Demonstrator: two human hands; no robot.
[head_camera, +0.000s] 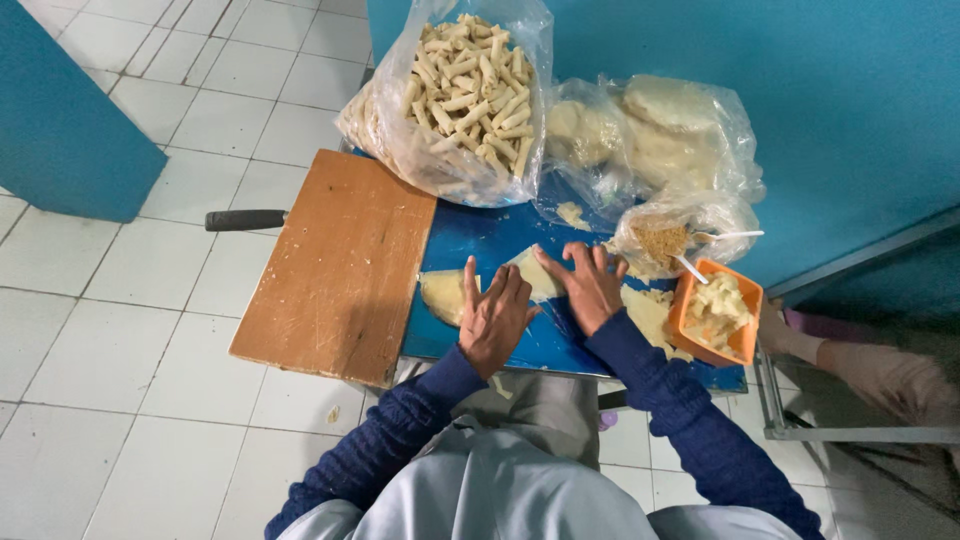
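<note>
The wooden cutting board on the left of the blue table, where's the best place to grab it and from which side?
Probably the wooden cutting board is best taken at its long left edge, which overhangs the blue table and leaves room for fingers underneath. Come from the left, since both the left hand and right hand press the dough on the right.

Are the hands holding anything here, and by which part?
Nothing is gripped. The left hand and right hand lie flat, fingers spread, pressing on a pale dough wrapper on the blue table.

Both arms reach forward, left hand (492, 318) and right hand (590, 288) flat, fingers spread.
</note>
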